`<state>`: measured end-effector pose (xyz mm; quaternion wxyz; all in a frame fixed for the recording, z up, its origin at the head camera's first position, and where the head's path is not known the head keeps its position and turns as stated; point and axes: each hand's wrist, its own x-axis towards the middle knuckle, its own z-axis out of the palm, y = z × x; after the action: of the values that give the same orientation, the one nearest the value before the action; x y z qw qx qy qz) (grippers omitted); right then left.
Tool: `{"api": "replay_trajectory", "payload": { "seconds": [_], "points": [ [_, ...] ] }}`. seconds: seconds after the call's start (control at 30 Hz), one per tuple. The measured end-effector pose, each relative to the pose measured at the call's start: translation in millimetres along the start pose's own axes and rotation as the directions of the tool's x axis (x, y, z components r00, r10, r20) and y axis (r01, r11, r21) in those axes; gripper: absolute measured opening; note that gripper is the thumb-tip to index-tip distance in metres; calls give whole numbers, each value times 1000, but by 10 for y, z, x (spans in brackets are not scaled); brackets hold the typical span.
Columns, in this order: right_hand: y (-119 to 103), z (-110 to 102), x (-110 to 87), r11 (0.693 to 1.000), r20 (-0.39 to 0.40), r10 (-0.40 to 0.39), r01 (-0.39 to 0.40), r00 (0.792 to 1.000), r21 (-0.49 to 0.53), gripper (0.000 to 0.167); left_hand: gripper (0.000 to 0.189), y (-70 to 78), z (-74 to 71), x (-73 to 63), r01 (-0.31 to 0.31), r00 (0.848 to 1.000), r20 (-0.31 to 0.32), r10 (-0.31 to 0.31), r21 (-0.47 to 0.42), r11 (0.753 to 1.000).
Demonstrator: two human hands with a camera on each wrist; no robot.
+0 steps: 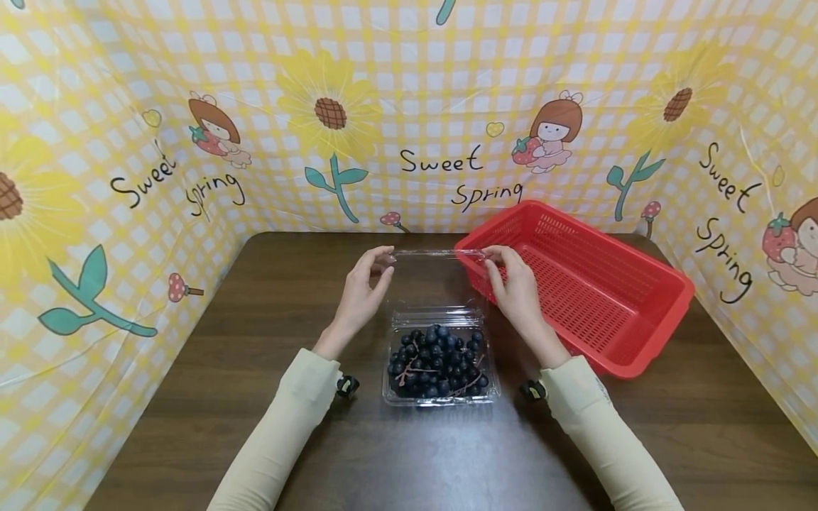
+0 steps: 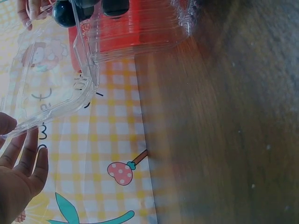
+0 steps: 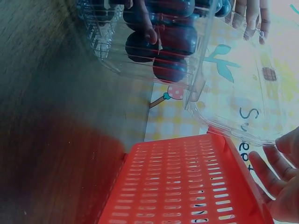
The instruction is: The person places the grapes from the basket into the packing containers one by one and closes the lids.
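Note:
A clear plastic clamshell box (image 1: 441, 402) stands on the table with dark grapes (image 1: 441, 355) and some stems inside. Its transparent lid (image 1: 437, 253) is raised at the back, hinged to the base. My left hand (image 1: 364, 284) pinches the lid's left corner between thumb and fingers, and my right hand (image 1: 515, 284) pinches the right corner. The left wrist view shows the lid edge (image 2: 60, 109) between thumb and fingertips. In the right wrist view the other corner lies in the right hand (image 3: 280, 179), with grapes (image 3: 170, 67) seen through the box wall.
A red perforated plastic basket (image 1: 664, 312) stands at the back right, close to the right hand and forearm. Behind the brown wooden table (image 1: 211, 397) hangs a yellow checked cloth (image 1: 383, 85) that also covers both sides.

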<state>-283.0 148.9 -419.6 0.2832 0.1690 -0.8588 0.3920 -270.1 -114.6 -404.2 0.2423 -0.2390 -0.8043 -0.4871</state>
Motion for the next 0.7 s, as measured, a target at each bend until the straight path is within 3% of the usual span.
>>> {"api": "replay_trajectory", "payload": {
  "seconds": [0.33, 0.7],
  "points": [
    [-19, -22, -1, 999, -26, -36, 36, 999, 13, 21, 32, -336, 92, -4, -14, 1000, -18, 14, -21, 1000],
    [-42, -69, -33, 998, -38, -54, 55, 998, 13, 21, 28, -329, 73, -25, -48, 999, -14, 48, 2, 999]
  ]
}}
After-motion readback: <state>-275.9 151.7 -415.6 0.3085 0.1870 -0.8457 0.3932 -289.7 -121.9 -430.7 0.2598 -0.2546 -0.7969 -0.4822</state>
